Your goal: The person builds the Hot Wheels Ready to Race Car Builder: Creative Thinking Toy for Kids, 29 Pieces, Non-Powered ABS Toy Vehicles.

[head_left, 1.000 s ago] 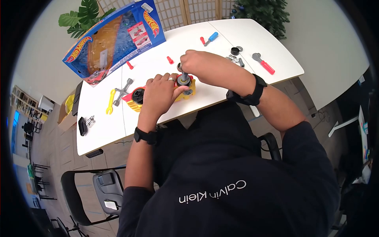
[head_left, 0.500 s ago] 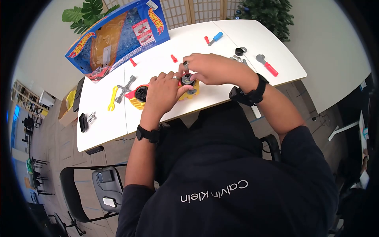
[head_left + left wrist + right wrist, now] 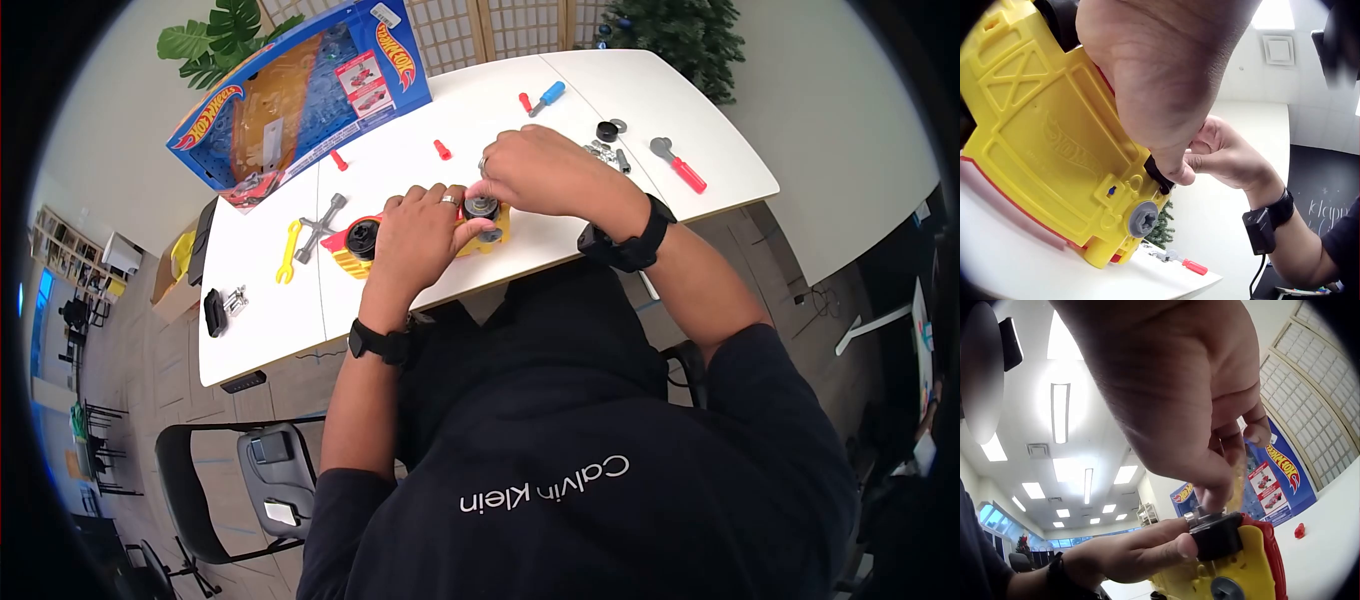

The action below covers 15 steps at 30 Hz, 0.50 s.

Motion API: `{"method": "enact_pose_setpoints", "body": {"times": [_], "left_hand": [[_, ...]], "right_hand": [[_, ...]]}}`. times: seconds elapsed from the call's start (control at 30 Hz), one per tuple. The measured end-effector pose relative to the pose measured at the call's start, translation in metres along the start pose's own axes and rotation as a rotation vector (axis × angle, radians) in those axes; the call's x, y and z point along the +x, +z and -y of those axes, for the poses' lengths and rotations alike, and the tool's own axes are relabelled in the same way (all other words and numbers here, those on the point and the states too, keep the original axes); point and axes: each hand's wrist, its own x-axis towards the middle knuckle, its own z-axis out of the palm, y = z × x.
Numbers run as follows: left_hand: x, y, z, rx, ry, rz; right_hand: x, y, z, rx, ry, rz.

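Observation:
A red and yellow toy car [image 3: 352, 266] stands on its side near the table's front edge, its yellow underside [image 3: 1054, 144] filling much of the left wrist view. My left hand [image 3: 415, 240] grips the car across its side, thumb against a black wheel [image 3: 1219, 539]. Over that wheel, my right hand [image 3: 540, 172] has thumb and fingertips pinching the grey wheel nut [image 3: 482, 203], which they partly cover in the right wrist view. A second black wheel [image 3: 362, 240] shows left of my left hand. A grey round knob [image 3: 1144, 219] sits on the underside.
A blue toy box [image 3: 415, 75] stands at the back left. Left of the car lie a grey cross wrench [image 3: 318, 230] and a yellow wrench [image 3: 289, 252]. A blue-handled screwdriver [image 3: 550, 94], loose black wheel [image 3: 606, 131] and red-handled tool [image 3: 686, 176] lie to the right.
My right hand came down onto the wheel from a taller hold on a grey part, then shifted slightly right and rotated at the wheel. My left hand has kept its grip on the car.

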Motion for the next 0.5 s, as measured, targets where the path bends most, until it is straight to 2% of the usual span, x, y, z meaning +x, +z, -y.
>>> {"method": "enact_pose_setpoints", "body": {"times": [0.07,0.1,0.17,0.2,0.3,0.33,0.43,0.47,0.5], "left_hand": [[-0.002,-0.001,0.001,0.012,-0.007,0.015],[-0.001,0.0,0.0,-0.014,0.001,-0.002],[0.0,-0.002,0.001,-0.035,0.009,-0.021],[0.0,-0.004,0.001,-0.025,0.004,0.007],[-0.001,-0.002,0.0,-0.017,0.018,0.002],[0.0,-0.002,0.0,0.011,0.017,0.031],[0.0,-0.002,0.002,-0.022,0.019,0.027],[0.001,-0.001,0.002,-0.023,0.012,0.029],[0.001,0.001,0.003,-0.027,0.004,0.04]], "right_hand": [[-0.001,-0.015,0.011,0.055,0.148,0.052],[-0.003,-0.011,0.008,0.055,0.142,0.05],[-0.007,0.005,-0.003,0.248,-0.115,-0.16],[-0.001,0.01,-0.008,0.216,-0.139,-0.094],[-0.002,0.017,-0.004,0.046,-0.122,-0.171],[-0.001,0.003,0.008,-0.123,0.042,-0.073],[-0.002,-0.005,0.005,-0.122,0.137,-0.133],[-0.007,0.002,-0.001,0.026,0.041,-0.277],[-0.006,0.01,-0.007,0.021,0.041,-0.28]]}}
